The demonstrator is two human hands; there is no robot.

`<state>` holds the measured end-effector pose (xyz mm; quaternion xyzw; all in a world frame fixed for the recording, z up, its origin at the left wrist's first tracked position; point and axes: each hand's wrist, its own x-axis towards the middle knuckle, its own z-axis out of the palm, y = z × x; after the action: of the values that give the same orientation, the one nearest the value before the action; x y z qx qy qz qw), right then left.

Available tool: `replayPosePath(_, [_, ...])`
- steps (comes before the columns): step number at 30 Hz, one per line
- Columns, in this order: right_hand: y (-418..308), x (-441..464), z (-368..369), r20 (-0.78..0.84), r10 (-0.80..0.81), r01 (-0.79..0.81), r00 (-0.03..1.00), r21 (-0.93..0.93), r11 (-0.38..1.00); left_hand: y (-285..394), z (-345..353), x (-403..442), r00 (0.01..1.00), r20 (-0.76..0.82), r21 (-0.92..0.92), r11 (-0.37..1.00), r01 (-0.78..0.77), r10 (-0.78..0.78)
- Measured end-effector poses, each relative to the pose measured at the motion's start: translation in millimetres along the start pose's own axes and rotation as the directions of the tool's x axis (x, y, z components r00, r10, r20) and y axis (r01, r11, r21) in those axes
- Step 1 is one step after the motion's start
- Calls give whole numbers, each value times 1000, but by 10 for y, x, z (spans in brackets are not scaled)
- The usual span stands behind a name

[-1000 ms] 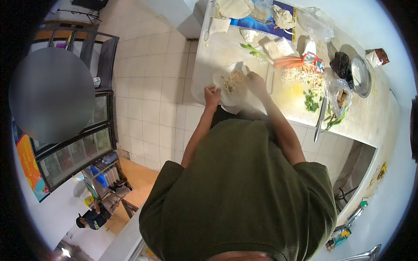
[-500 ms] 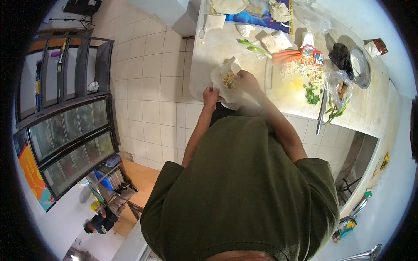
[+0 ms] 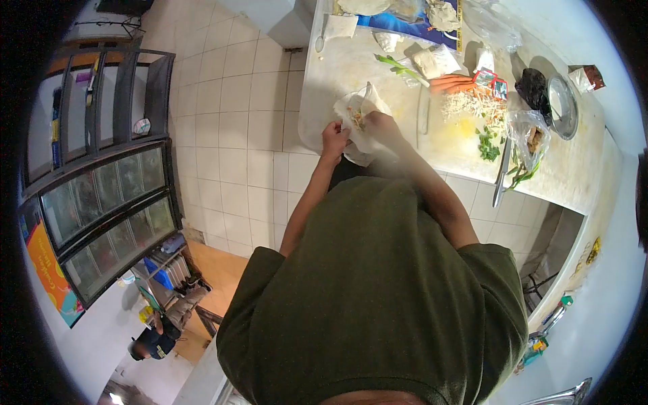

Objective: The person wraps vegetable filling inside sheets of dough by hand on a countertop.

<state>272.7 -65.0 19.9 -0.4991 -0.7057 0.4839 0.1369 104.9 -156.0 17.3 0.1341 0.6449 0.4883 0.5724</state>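
Note:
A thin pale spring roll wrapper lies at the near left corner of the counter, with shredded vegetable filling in its middle. Its edges are partly raised around the filling. My left hand pinches the wrapper's left edge, fingers closed. On the other side, my right hand grips the right part of the wrapper with curled fingers, some of them hidden behind the hand. The wrapper's lower end hangs toward my body.
To the right are carrots, shredded vegetables, chopped greens, a knife and a metal bowl. A spring onion and a dough lump lie farther back. Another person is far off at lower left.
The wrapper's sides have been drawn up and inward, covering more of the filling. My left hand has moved slightly right, closer to my right hand. The view has shifted a little.

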Motion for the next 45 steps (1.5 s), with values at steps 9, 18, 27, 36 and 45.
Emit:
replayPosePath(9, [111, -143, -147, -205, 40, -14, 978, 129, 992, -116, 194, 336, 991, 98, 204, 973, -110, 92])
replayPosePath(18, [-13, -261, -164, -99, -20, 10, 995, -105, 994, 72, 340, 249, 994, 105, 255, 967, -3, -24])
replayPosePath(27, [386, -126, 158, -72, -170, 133, 983, -365, 921, 37, 205, 236, 999, 39, 203, 979, 26, -34])
replayPosePath(36, [-16, -203, 67, -180, -84, 9, 980, -382, 924, -7, -32, 145, 995, 1, 118, 988, 96, -97])
replayPosePath(45, [-183, -174, 58, -261, -29, -70, 965, -362, 930, -32, -133, 64, 994, -14, 104, 989, 107, -106])
